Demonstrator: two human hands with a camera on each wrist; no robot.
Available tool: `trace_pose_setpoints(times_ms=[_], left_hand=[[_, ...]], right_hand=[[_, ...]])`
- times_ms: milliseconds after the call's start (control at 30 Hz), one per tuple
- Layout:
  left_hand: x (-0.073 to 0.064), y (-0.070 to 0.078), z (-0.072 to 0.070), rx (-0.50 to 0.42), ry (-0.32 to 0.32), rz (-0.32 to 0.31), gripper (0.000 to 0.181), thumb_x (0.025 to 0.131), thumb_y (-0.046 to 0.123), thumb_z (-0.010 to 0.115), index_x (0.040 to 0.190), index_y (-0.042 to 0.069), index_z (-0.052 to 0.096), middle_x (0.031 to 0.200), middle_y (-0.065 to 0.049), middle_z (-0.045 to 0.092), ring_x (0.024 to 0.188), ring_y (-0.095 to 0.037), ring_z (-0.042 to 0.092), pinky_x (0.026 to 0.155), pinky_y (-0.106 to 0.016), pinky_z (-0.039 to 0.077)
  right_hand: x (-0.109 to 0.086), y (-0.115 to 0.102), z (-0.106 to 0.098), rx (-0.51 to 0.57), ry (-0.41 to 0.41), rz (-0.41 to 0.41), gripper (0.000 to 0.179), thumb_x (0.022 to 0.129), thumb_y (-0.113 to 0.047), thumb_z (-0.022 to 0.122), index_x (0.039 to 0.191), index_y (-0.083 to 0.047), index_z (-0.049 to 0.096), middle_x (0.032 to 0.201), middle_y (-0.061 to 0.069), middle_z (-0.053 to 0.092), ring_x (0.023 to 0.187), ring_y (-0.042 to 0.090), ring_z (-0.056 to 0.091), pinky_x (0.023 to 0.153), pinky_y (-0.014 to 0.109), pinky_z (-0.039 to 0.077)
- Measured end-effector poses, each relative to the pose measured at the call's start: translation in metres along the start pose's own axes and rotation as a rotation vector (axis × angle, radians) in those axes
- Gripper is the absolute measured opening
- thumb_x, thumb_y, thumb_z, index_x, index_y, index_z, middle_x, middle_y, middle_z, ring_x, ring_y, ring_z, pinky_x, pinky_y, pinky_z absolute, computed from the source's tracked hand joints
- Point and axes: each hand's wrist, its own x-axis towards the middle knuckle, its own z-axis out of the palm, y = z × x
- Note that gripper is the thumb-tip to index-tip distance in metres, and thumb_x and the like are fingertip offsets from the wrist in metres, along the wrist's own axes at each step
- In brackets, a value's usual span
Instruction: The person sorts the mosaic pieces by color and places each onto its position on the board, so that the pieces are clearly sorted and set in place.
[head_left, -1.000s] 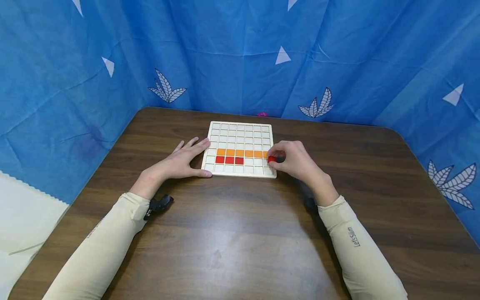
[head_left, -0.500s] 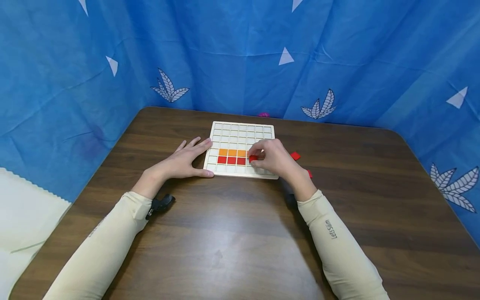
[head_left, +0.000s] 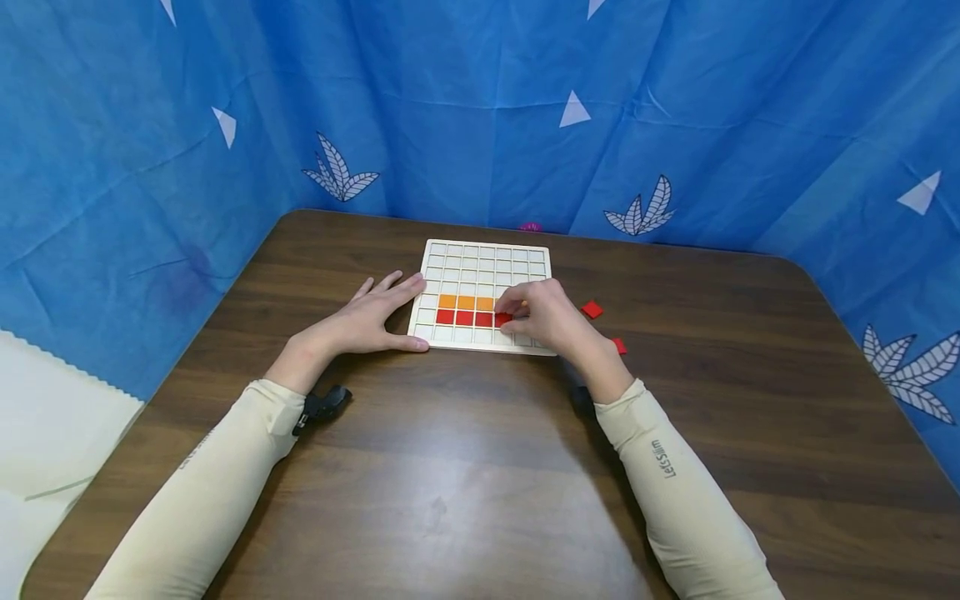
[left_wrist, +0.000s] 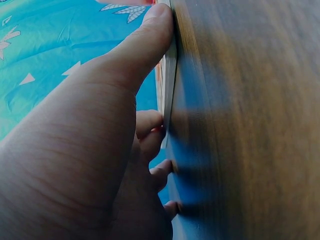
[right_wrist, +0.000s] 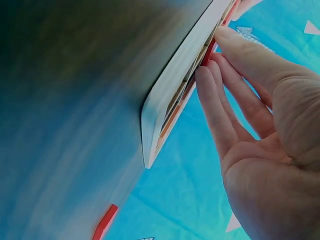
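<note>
A pale square grid board (head_left: 480, 257) lies near the back of the table. One row holds orange tiles (head_left: 466, 302), partly hidden by my right hand. In the row in front, red tiles (head_left: 464, 317) stand side by side. My right hand (head_left: 551, 315) pinches another red tile (head_left: 503, 319) between thumb and fingers, low over the cell right of that red run. The right wrist view shows this red tile (right_wrist: 209, 54) at the board's surface. My left hand (head_left: 360, 323) spreads its fingers along the board's left side, thumb and index finger touching its edge.
Two loose red tiles, one farther back (head_left: 592, 309) and one nearer (head_left: 619, 345), lie on the brown table (head_left: 450, 467) right of the board. A blue patterned curtain (head_left: 480, 108) hangs behind the table. White cloth (head_left: 52, 433) shows at the left.
My right hand has moved left from the board's right edge with the red tile, which has come down flatter at its cell. Two loose red tiles have come into sight. The left hand stays put.
</note>
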Motion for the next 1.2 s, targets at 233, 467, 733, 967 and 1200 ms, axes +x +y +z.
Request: trace_pose_setpoints(times_ms=[233, 467, 733, 967, 1200], left_hand=[[0.001, 0.000, 0.000, -0.004, 0.009, -0.002, 0.112, 0.086, 0.066, 0.078, 0.170, 0.017, 0.021, 0.178, -0.002, 0.016, 0.165, -0.035, 0.005, 0.129, -0.065, -0.001], [0.000, 0.000, 0.001, 0.000, -0.013, -0.013, 0.113, 0.086, 0.066, 0.078, 0.170, 0.017, 0.020, 0.178, -0.003, 0.016, 0.165, -0.037, 0.005, 0.129, -0.066, -0.001], [-0.003, 0.002, 0.001, -0.006, -0.010, -0.018, 0.112, 0.086, 0.064, 0.079, 0.170, 0.017, 0.021, 0.178, -0.003, 0.016, 0.165, -0.035, 0.004, 0.130, -0.065, -0.002], [-0.003, 0.000, 0.002, -0.001, -0.012, -0.025, 0.113, 0.087, 0.065, 0.078, 0.170, 0.017, 0.019, 0.178, -0.002, 0.015, 0.165, -0.036, 0.004, 0.129, -0.065, -0.002], [-0.002, 0.001, 0.002, 0.001, -0.004, -0.013, 0.113, 0.087, 0.066, 0.078, 0.170, 0.017, 0.020, 0.178, -0.003, 0.016, 0.165, -0.036, 0.005, 0.129, -0.065, -0.001]], right_hand=[[-0.008, 0.003, -0.005, 0.000, 0.047, -0.024, 0.024, 0.087, -0.010, 0.087, 0.111, -0.010, 0.082, 0.106, 0.005, 0.080, 0.100, 0.023, 0.072, 0.094, 0.041, 0.060], [-0.027, 0.029, -0.020, 0.006, 0.140, 0.025, 0.024, 0.088, -0.005, 0.085, 0.112, -0.006, 0.081, 0.110, 0.010, 0.079, 0.097, 0.027, 0.071, 0.092, 0.046, 0.061], [-0.054, 0.065, -0.040, -0.032, 0.204, 0.157, 0.030, 0.089, -0.005, 0.084, 0.118, -0.007, 0.079, 0.120, 0.015, 0.077, 0.106, 0.032, 0.069, 0.099, 0.053, 0.057], [-0.061, 0.077, -0.046, -0.042, 0.166, 0.278, 0.033, 0.093, -0.012, 0.082, 0.124, -0.003, 0.075, 0.120, 0.021, 0.075, 0.109, 0.038, 0.066, 0.101, 0.056, 0.055], [-0.061, 0.079, -0.046, -0.018, 0.130, 0.300, 0.031, 0.094, -0.007, 0.080, 0.123, -0.001, 0.074, 0.117, 0.022, 0.074, 0.105, 0.036, 0.068, 0.099, 0.054, 0.057]])
